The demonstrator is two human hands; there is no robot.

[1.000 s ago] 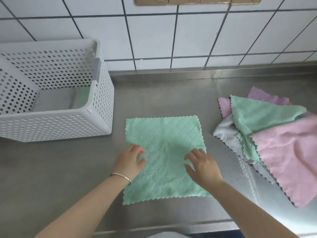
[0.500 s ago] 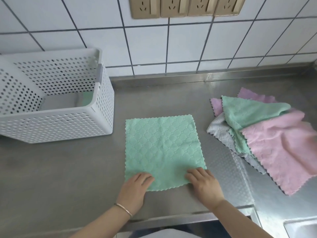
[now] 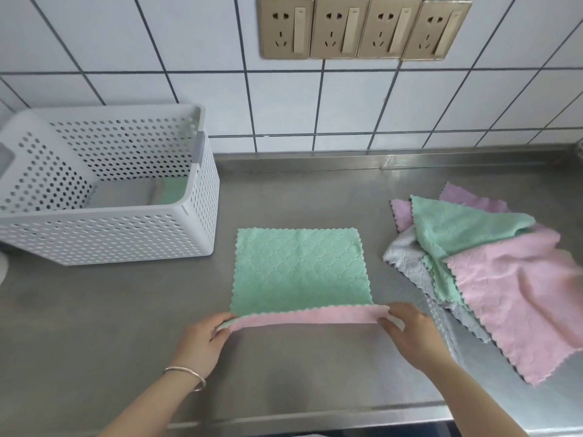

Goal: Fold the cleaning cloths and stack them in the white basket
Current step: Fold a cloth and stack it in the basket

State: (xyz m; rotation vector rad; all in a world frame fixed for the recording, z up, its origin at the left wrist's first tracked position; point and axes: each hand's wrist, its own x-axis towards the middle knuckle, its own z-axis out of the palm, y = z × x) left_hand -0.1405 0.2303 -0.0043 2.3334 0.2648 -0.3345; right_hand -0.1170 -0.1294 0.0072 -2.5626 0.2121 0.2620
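A green cleaning cloth (image 3: 299, 266) lies flat on the steel counter in the middle. Its near edge is lifted and turned over, showing a pink underside as a strip across the front. My left hand (image 3: 205, 339) pinches the near left corner and my right hand (image 3: 410, 332) pinches the near right corner. The white perforated basket (image 3: 126, 234) stands at the left against the wall, with folded grey and green cloths inside on its floor. A loose pile of cloths (image 3: 492, 266), pink, green, grey and purple, lies at the right.
The steel counter (image 3: 94, 342) has a raised front lip near me. A white tiled wall with a row of gold sockets (image 3: 362, 26) runs behind. A patterned steel patch lies between the flat cloth and the pile.
Both hands slid from the middle of the cloth down to its near corners, gripped them and lifted the near edge, which now folds away from me showing pink.
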